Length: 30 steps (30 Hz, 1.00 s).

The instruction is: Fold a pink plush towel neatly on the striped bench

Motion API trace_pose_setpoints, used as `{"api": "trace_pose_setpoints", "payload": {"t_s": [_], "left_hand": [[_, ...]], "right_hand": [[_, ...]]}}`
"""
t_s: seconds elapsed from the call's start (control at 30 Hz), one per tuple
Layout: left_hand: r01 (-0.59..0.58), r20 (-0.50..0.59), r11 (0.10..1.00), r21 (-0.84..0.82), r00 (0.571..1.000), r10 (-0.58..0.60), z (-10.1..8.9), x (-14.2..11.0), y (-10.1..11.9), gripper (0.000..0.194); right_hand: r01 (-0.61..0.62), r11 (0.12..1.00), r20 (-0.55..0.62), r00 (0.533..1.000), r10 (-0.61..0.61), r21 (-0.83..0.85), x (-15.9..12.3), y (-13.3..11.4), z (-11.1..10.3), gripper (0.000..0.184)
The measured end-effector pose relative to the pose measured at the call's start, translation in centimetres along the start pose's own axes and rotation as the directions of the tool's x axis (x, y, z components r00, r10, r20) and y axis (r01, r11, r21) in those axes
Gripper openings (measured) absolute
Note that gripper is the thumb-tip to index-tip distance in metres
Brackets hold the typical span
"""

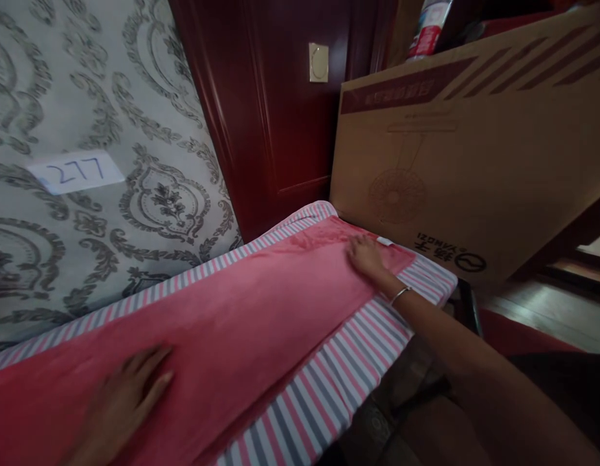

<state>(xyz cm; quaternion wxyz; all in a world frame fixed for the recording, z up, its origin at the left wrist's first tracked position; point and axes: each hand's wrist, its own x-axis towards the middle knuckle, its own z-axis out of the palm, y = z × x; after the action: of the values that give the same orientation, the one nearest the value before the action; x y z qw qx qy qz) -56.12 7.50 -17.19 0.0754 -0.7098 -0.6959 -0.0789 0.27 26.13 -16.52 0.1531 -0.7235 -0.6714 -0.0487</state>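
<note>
A pink plush cloth (241, 298) lies spread lengthwise over a padded board with a striped pink, grey and white cover (323, 382). My left hand (122, 398) rests on the cloth at the lower left, its fingers and thumb apart. Near the far right end, my right hand (366, 259) lies on the cloth, slightly blurred, fingers stretched toward the back edge. Close beside it a small white tag (384, 241) shows at the cloth's edge. A thin bracelet circles the right wrist.
Grey patterned wallpaper bears a paper marked 277 (76, 171). A dark red panel (290, 116) stands behind the board. At the right, a large cardboard box (455, 149) leans close to the board's far end, with a red and white can (428, 32) behind its top edge.
</note>
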Motion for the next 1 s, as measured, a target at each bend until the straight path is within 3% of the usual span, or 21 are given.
{"api": "trace_pose_setpoints", "payload": {"t_s": [0.07, 0.17, 0.27, 0.33, 0.4, 0.43, 0.53, 0.57, 0.63, 0.7, 0.77, 0.87, 1.0], "left_hand": [[0.044, 0.037, 0.997, -0.068, 0.998, -0.042, -1.8, 2.9, 1.6, 0.062], [-0.030, 0.031, 0.990, -0.137, 0.999, 0.034, -3.3, 8.0, 5.2, 0.067], [-0.053, 0.064, 0.996, -0.074, 0.996, 0.058, -1.8, 11.5, 8.5, 0.069], [-0.039, 0.110, 0.999, -0.002, 0.993, 0.039, 0.2, 12.3, 9.7, 0.068], [-0.048, 0.123, 0.998, 0.036, 0.991, 0.043, 2.3, 12.2, 9.8, 0.067], [-0.059, 0.120, 0.997, 0.039, 0.991, 0.054, 3.1, 12.0, 9.6, 0.067], [-0.088, 0.105, 0.996, 0.027, 0.991, 0.084, 4.3, 11.5, 8.6, 0.069], [-0.089, 0.102, 0.996, 0.022, 0.991, 0.087, 4.5, 11.5, 8.3, 0.070], [-0.093, 0.097, 0.996, 0.010, 0.991, 0.091, 4.7, 11.5, 7.8, 0.070], [-0.094, 0.096, 0.996, -0.005, 0.991, 0.095, 4.9, 11.6, 7.5, 0.071], [-0.094, 0.100, 0.996, -0.012, 0.991, 0.095, 5.2, 11.6, 7.3, 0.072], [-0.102, 0.098, 0.995, -0.013, 0.990, 0.103, 5.6, 11.5, 6.9, 0.072], [-0.109, 0.076, 0.994, -0.012, 0.991, 0.109, 5.9, 11.4, 6.7, 0.072]], "right_hand": [[0.216, 0.972, 0.015, 0.976, -0.218, 0.097, 0.1, -5.5, 0.4, 0.053], [0.577, 0.777, 0.041, 0.795, -0.605, 0.252, -0.8, -15.0, 1.7, 0.053], [0.733, 0.583, 0.090, 0.593, -0.800, 0.352, -1.4, -21.8, 3.2, 0.058], [0.766, 0.539, 0.148, 0.523, -0.839, 0.351, -0.2, -23.1, 4.0, 0.057], [0.749, 0.594, 0.200, 0.560, -0.804, 0.293, 2.6, -21.5, 4.3, 0.053], [0.709, 0.660, 0.219, 0.623, -0.751, 0.247, 4.5, -19.7, 4.3, 0.052], [0.548, 0.818, 0.250, 0.779, -0.575, 0.175, 10.3, -11.8, 4.6, 0.058], [0.446, 0.884, 0.261, 0.845, -0.467, 0.138, 11.9, -8.9, 4.9, 0.058], [0.269, 0.961, 0.292, 0.916, -0.277, 0.067, 14.4, -3.6, 5.5, 0.058], [0.195, 0.979, 0.282, 0.938, -0.204, 0.060, 15.9, 0.5, 6.3, 0.060], [0.189, 0.977, 0.271, 0.940, -0.209, 0.095, 16.7, 3.0, 7.1, 0.063], [0.173, 0.973, 0.259, 0.943, -0.208, 0.150, 17.2, 4.5, 8.0, 0.068], [0.127, 0.980, 0.276, 0.947, -0.165, 0.153, 17.4, 4.6, 8.4, 0.073]]}}
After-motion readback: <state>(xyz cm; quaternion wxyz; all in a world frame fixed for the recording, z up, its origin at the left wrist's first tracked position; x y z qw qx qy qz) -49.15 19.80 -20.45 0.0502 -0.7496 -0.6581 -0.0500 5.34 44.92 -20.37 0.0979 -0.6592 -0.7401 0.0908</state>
